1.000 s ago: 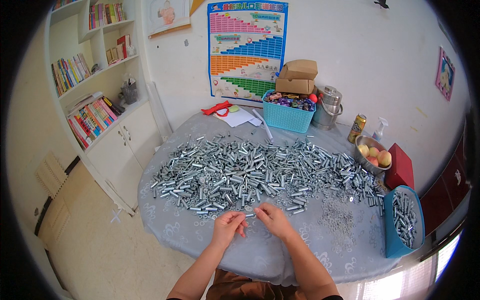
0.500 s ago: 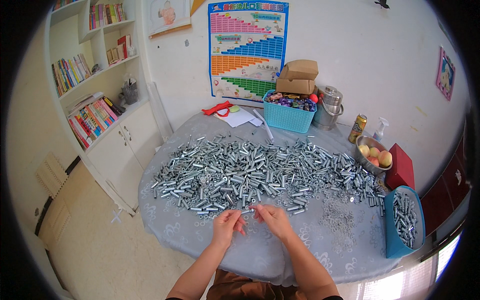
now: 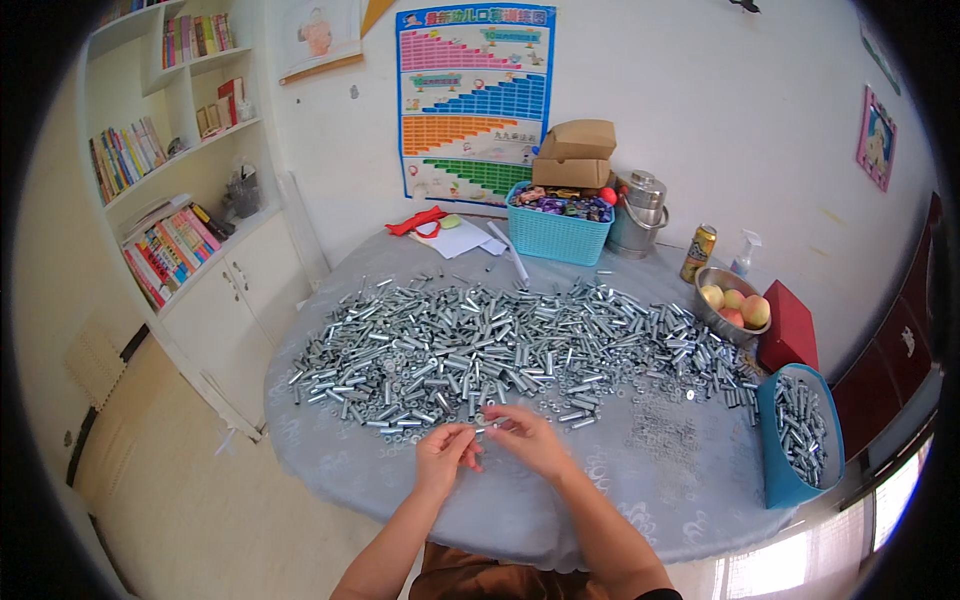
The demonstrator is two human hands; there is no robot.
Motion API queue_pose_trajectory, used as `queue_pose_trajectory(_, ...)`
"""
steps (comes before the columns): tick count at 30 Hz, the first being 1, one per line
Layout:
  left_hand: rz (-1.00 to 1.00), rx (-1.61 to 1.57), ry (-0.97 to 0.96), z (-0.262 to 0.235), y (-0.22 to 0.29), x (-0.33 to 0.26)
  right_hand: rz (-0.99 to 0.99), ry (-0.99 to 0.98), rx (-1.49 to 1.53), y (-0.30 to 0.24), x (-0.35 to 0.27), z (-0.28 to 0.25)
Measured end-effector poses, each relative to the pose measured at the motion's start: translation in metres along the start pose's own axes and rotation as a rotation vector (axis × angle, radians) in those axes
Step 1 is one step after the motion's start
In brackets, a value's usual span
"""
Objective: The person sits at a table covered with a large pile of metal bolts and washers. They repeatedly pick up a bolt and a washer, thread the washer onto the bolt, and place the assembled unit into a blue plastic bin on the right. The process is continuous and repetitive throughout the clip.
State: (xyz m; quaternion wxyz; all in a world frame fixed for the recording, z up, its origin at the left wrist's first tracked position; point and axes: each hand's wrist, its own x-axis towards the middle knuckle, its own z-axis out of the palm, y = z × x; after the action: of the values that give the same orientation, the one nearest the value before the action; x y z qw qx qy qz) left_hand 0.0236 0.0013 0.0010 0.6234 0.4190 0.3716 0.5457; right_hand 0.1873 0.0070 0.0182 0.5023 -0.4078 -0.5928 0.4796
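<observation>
My left hand [image 3: 445,455] and my right hand [image 3: 528,438] meet over the near edge of the round table [image 3: 520,510], which wears a grey-blue cloth. Both pinch one small silver metal sleeve [image 3: 482,428] between their fingertips. Just beyond them a wide heap of silver metal sleeves and bolts [image 3: 500,345] spreads across the table. To the right lies a patch of small washers [image 3: 665,435]. A blue bin [image 3: 790,475] at the table's right edge holds more finished silver pieces.
At the back stand a turquoise basket [image 3: 558,235] with cardboard boxes above it, a steel pot [image 3: 642,212], a can [image 3: 698,253], a spray bottle, a bowl of fruit [image 3: 730,305] and a red box [image 3: 790,325]. White bookshelves [image 3: 180,200] line the left wall.
Both hands have drawn closer together and lifted slightly, now pinching one sleeve between them. The heap and other things have not moved.
</observation>
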Motion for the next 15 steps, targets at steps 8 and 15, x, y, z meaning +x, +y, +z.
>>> queue_pose_trajectory(8, 0.024, -0.021, 0.017, 0.006, 0.006, -0.004, -0.081, 0.574, -0.259, 0.024, 0.012, -0.044)
queue_pose_trajectory(15, 0.096, 0.006, 0.173, -0.002, 0.001, 0.001, -0.303, 0.986, -0.861, 0.016, 0.012, -0.070)
